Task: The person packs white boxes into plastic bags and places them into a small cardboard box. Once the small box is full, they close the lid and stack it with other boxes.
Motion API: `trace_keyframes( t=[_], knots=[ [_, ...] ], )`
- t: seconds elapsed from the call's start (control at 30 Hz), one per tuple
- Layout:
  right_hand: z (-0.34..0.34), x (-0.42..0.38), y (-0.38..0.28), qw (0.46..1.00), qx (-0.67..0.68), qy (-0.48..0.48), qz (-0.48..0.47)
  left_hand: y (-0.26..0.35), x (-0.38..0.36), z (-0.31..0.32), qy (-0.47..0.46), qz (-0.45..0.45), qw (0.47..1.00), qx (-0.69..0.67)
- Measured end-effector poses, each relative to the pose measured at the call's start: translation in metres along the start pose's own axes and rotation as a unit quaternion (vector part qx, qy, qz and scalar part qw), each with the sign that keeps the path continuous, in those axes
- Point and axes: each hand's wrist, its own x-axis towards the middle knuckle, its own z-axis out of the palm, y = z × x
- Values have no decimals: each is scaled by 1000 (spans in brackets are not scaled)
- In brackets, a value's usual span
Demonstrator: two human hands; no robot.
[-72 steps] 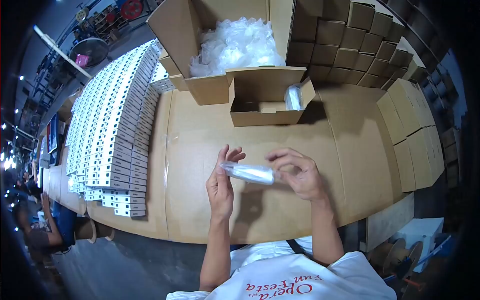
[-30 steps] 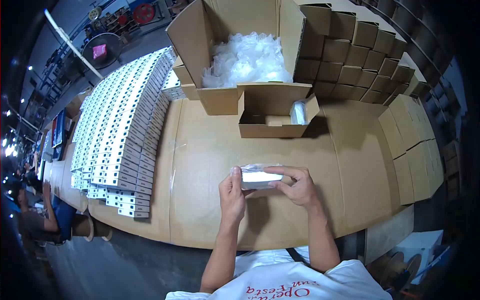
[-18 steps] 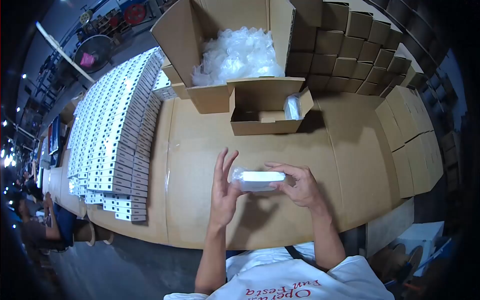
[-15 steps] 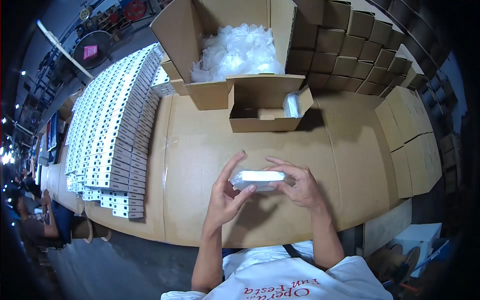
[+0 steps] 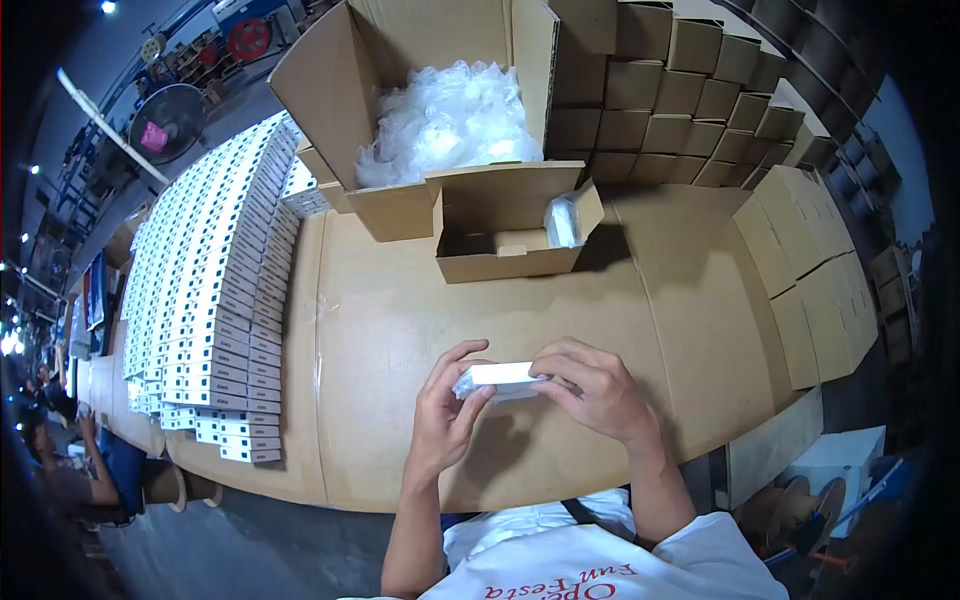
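Between my two hands, above the cardboard-covered table (image 5: 400, 330), is a small white box (image 5: 503, 374) in clear plastic wrap. My left hand (image 5: 447, 415) grips its left end, thumb along the near side and index finger reaching past the far side. At the other end, my right hand (image 5: 595, 388) pinches the wrap and the box's right edge between thumb and fingers. Beyond my hands stands an open brown carton (image 5: 505, 268). Inside it, at the right end, one wrapped white box (image 5: 562, 222) stands upright.
A large carton (image 5: 400, 212) full of clear plastic bags (image 5: 450, 120) stands behind the small one. White boxes (image 5: 215, 310) are stacked high at the left. Brown cartons (image 5: 685, 95) are piled at the back right, more cartons (image 5: 815, 275) at the right edge. A person (image 5: 80, 460) sits far left.
My right hand's fingers have closed in over the right end of the wrapped box, and my left index finger has bent inward. The whole view has shifted slightly.
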Motion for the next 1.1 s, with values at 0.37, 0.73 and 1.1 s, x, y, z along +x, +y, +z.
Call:
trace_keyframes(
  t=[0.37,0.73,1.1],
  knots=[
    [17,42,42,934,78,340,80,-12,18,-92,167,-28,985,-17],
    [33,80,76,917,-146,358,97,9,89,-205,233,122,919,295],
    [19,106,90,887,-349,249,174,-63,196,-268,280,144,835,451]
  ],
)
